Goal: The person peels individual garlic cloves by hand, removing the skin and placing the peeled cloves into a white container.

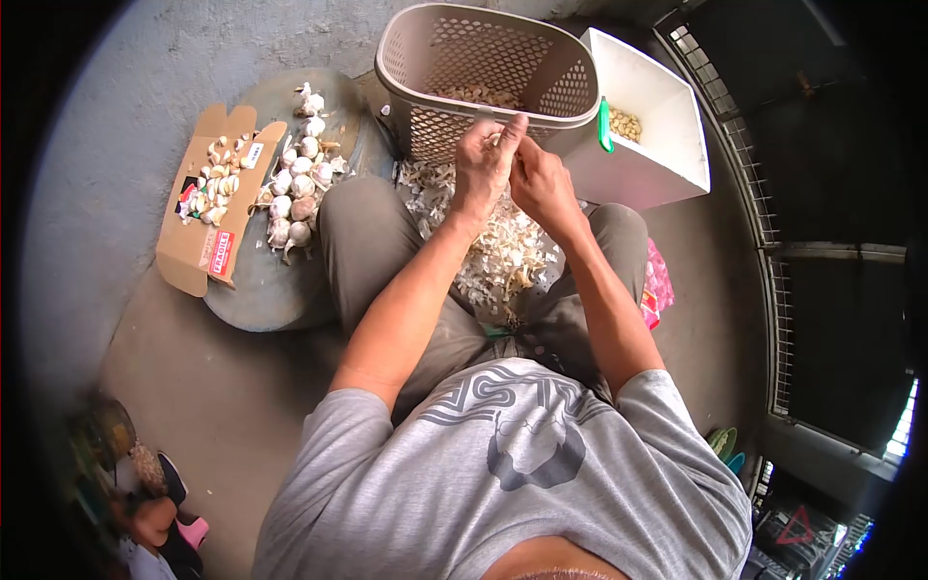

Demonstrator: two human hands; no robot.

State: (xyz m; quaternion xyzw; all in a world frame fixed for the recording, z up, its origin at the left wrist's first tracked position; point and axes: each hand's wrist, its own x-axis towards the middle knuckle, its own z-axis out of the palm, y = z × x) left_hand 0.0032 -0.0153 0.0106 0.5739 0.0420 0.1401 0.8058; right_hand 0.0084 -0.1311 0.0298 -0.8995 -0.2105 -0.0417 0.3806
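My left hand [484,164] and my right hand [544,184] meet just in front of the plastic basket [440,106], fingers curled and thumbs close together. A small pale bit shows between them, but the fingers hide most of it and I cannot make out what it is. Below, between my knees, lies a heap of papery garlic skins [507,251]. Inside the basket are pale brown pieces [474,95]. To the left, whole garlic bulbs [303,184] rest on a round grey surface [261,290], beside loose garlic cloves [220,184] on flattened cardboard [184,246].
A white foam box [681,145] at the right holds peeled cloves [624,124]; a green handle [605,126] leans on its rim. Pink netting [657,280] lies by my right knee. A metal mesh gate [773,319] runs along the right. Another person's leg [155,522] shows at lower left.
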